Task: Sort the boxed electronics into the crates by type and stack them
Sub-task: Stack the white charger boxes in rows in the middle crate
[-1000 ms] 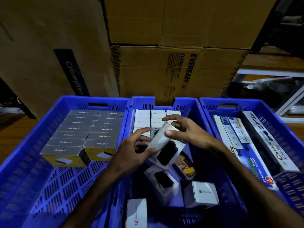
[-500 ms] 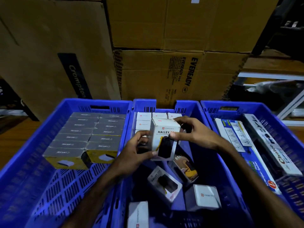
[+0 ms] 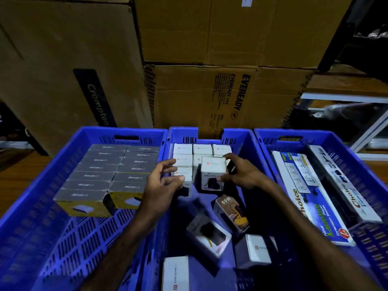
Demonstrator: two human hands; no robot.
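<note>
Head view: right hand (image 3: 241, 173) grips white box (image 3: 213, 169) (upright).

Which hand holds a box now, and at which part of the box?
The right hand holds the white box by its right side. The left hand holds nothing.

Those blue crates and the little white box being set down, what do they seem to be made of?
The blue crates look like moulded plastic with a slight sheen: uniform colour, slotted vent walls, cut-out handles. The white box that the right hand holds looks like printed matte cardboard, with crisp folded edges; its dark front panel may be print or a window, hard to tell.
</note>
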